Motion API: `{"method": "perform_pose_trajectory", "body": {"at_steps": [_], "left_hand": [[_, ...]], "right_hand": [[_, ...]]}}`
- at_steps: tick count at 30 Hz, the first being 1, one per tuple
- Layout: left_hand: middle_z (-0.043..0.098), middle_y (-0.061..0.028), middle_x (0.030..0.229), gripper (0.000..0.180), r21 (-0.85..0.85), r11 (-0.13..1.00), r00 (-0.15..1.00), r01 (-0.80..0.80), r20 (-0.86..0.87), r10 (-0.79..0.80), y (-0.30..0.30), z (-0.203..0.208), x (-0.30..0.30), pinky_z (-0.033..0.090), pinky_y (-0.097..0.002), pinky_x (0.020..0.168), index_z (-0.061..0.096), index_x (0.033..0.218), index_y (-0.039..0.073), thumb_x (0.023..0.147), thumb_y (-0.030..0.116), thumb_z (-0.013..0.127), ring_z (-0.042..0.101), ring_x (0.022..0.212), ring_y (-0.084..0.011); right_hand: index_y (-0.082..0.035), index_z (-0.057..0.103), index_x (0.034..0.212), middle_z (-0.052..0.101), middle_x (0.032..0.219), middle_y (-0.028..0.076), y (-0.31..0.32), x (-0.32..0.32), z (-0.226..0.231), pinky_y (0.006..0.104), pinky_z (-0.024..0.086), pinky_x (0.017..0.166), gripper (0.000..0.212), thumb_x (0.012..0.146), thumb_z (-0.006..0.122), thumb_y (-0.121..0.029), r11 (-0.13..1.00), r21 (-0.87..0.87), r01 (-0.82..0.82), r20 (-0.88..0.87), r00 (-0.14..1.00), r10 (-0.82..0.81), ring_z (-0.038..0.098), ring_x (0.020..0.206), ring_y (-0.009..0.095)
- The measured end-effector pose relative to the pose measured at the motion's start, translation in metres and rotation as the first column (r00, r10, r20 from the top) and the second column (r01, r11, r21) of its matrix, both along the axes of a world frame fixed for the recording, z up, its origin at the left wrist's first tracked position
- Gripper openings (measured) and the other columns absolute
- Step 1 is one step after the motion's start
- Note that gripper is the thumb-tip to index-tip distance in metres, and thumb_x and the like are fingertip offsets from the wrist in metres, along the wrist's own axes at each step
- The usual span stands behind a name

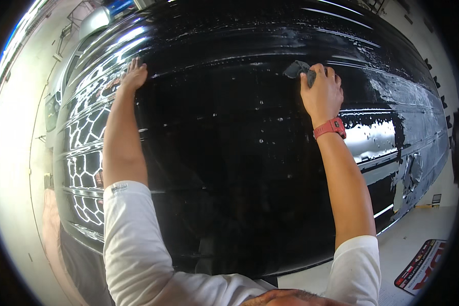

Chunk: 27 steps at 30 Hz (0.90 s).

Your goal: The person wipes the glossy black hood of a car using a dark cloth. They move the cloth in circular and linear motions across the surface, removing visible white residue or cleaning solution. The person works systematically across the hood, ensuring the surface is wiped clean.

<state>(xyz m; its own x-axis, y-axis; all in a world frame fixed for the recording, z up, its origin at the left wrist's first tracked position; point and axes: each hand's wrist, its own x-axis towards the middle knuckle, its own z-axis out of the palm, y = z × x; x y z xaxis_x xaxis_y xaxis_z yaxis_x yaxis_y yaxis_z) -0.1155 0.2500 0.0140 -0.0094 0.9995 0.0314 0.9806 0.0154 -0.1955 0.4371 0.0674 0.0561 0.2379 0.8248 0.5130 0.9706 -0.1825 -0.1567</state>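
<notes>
dark grey cloth lies clamped in the right hand, its loose end poking out leftward. the left hand rests outstretched on black bodywork.

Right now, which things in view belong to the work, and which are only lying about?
In the work:
right hand, gripping a dark grey pad
left hand, apparently laid on the glossy black surface

Apparently only lying about:
printed board, at lower right
small dark object above it, too small to identify
</notes>
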Motion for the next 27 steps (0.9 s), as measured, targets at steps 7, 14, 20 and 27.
{"method": "perform_pose_trajectory", "body": {"at_steps": [7,14,20,27], "left_hand": [[0.049,-0.0213,0.168,0.061,0.274,0.910,0.927,0.311,0.126,-0.354,-0.032,-0.002,0.285,0.043,-0.0451,0.126,0.051,0.157,-0.001,0.110,0.035,0.041,0.052,0.152,-0.0335],[0.068,-0.0141,0.150,0.040,0.359,0.921,0.835,0.149,0.454,-0.312,-0.073,-0.007,0.027,0.061,-0.0464,0.102,0.074,0.136,0.013,0.112,0.028,0.046,0.072,0.125,-0.0363],[0.075,-0.0131,0.137,0.038,0.449,0.811,0.851,0.376,0.179,-0.494,-0.069,-0.007,0.080,0.063,-0.0505,0.095,0.076,0.133,0.016,0.111,0.027,0.048,0.076,0.112,-0.0375],[0.074,-0.0259,0.128,0.041,0.185,0.875,0.769,0.447,0.420,-0.482,-0.037,0.026,0.321,0.058,-0.0534,0.103,0.074,0.131,0.008,0.111,0.023,0.043,0.072,0.117,-0.0435]], "right_hand": [[-0.018,0.071,0.124,0.068,0.130,0.011,0.002,-0.008,0.003,0.0555,0.056,0.100,0.036,0.099,0.073,-0.043,1.000,-0.004,0.002,0.045,0.999,-0.002,0.065,0.126,0.040],[-0.018,0.071,0.122,0.068,0.130,0.010,-0.004,0.010,-0.001,0.0548,0.056,0.100,0.034,0.100,0.072,-0.043,0.999,-0.002,0.041,0.020,0.999,-0.041,0.064,0.127,0.039],[-0.016,0.071,0.120,0.069,0.128,0.012,0.002,-0.001,-0.003,0.0546,0.057,0.100,0.034,0.099,0.073,-0.042,1.000,0.011,0.028,0.041,0.999,-0.029,0.066,0.125,0.040],[-0.017,0.070,0.119,0.069,0.125,0.011,0.004,-0.004,0.002,0.0558,0.056,0.100,0.033,0.100,0.073,-0.044,1.000,0.029,-0.004,0.040,0.999,0.003,0.066,0.123,0.039]]}}
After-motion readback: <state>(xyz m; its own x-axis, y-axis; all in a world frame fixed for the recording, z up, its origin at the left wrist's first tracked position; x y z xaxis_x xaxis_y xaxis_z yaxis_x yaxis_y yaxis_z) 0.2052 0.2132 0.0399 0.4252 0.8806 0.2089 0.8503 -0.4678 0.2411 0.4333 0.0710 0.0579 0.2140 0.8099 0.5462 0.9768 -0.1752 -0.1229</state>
